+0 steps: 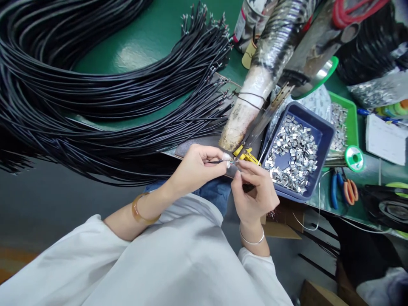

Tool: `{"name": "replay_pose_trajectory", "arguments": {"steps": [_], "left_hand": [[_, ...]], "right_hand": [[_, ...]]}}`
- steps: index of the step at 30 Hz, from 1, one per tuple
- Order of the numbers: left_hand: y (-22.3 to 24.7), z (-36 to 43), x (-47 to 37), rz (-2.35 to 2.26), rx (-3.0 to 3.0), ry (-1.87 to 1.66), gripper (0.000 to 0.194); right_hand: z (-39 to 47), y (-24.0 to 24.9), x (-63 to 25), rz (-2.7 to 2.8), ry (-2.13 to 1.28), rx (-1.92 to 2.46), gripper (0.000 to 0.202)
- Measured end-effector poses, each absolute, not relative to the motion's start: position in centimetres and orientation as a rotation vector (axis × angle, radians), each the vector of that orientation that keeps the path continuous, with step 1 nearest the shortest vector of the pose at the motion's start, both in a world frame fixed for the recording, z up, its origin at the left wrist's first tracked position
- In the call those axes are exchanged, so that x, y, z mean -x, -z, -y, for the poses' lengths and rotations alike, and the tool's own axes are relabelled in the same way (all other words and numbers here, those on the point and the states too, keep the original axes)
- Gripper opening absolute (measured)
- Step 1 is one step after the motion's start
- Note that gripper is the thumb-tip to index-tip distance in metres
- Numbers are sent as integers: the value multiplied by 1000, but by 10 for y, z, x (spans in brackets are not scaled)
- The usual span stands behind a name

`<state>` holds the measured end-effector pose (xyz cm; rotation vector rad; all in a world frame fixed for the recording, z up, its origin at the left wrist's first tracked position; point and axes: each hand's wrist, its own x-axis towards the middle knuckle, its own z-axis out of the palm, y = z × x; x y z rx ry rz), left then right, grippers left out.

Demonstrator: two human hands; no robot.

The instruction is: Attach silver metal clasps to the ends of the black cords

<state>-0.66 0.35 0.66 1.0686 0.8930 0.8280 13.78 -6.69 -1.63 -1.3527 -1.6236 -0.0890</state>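
Observation:
My left hand (200,166) pinches a thin black cable (214,162) close to its end, where small wires show between the two hands. The fingers of my right hand (255,187) are drawn together at those wire ends; whatever lies between the fingertips is too small to make out. Just beyond the fingertips is a yellow fixture (248,155) at the table edge. A large bundle of black cables (127,95) spreads over the green table (134,53) to the left. Right of my right hand stands a blue bin (324,140) of small silvery metal pieces (298,148).
A foil-wrapped duct (255,80) slopes down to the table edge. Farther right are a green tray (352,123), a solder spool (354,158), blue-handled pliers (334,190), orange-handled pliers (350,191) and white paper (385,138). Cardboard (321,295) lies below the table.

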Motion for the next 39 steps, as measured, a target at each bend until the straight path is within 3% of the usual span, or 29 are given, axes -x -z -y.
{"name": "replay_pose_trajectory", "arguments": {"steps": [14,24,39], "left_hand": [[-1,1,7,-854,-1195,-868,8],[-3,-1,12,-839,-1080,-800,12],[-10,-3,5,-867,-1066,-930,5]], "right_hand": [[70,19,-139,1657,198,1337,17],[68,10,-141,1624,-12,1371,20],[61,5,-137,1630,76,1390,20]]}}
